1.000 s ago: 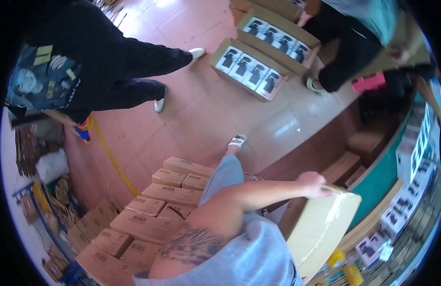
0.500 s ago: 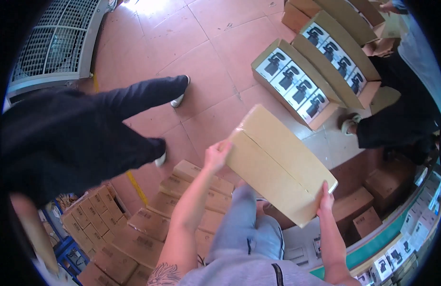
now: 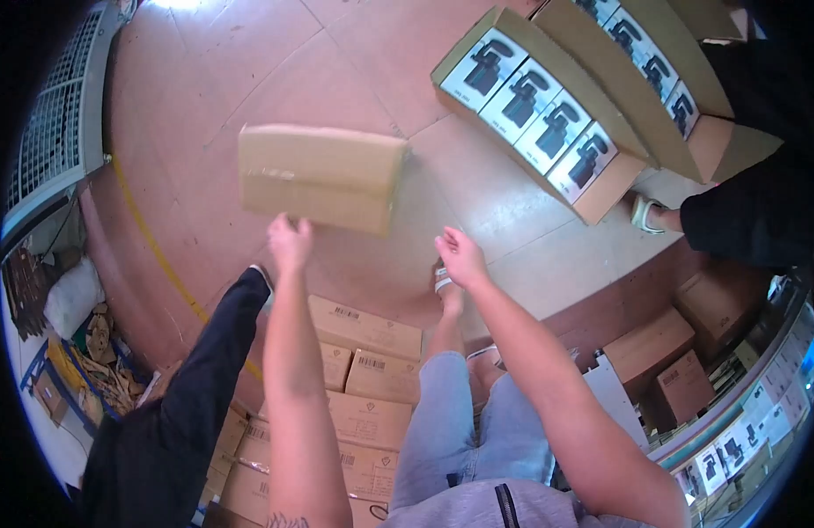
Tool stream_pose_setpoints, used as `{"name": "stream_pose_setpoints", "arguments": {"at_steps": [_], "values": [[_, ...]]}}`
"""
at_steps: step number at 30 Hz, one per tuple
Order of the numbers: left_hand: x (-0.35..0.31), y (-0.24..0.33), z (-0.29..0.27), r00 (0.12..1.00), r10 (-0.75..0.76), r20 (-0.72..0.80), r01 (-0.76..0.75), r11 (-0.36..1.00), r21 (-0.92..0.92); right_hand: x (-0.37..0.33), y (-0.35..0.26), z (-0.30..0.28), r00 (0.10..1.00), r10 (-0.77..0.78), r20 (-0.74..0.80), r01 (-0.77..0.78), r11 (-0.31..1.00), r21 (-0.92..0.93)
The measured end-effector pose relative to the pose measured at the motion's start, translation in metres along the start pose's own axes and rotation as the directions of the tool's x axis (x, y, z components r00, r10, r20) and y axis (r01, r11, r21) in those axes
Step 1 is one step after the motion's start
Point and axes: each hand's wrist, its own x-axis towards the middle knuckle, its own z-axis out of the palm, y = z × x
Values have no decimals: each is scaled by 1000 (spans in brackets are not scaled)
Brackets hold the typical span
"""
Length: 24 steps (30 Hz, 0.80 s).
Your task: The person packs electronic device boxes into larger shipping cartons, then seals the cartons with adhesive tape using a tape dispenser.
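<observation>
The box [image 3: 323, 180], long axis running left to right, is showing just far of the nearer left hand [image 3: 290, 244], whose grip I cannot tell. The right hand [image 3: 462, 257] is hanging loosely open, empty.

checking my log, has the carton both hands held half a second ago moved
Yes: the carton has moved left and forward, judged against the open box of white packages.

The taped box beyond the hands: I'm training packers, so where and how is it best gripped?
Probably by both short ends, palm on each, coming from left and right: the cardboard box runs lengthwise across the view, with both ends clear. The left hand is at its near edge; the right hand is apart from it.
</observation>
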Motion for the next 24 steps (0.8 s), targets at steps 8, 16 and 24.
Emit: {"name": "stream_pose_setpoints", "arguments": {"at_steps": [8,16,24], "values": [[71,257,19,890,456,-17,-454,881,-134,69,78,-248,505,4,-863,-313,933,-178],[166,381,61,884,360,298,-347,933,-98,125,104,-308,662,313,-681,-458,888,-36],[70,264,-32,798,500,337,-433,864,-257,-92,3,-349,757,314,-574,-495,848,-189]]}}
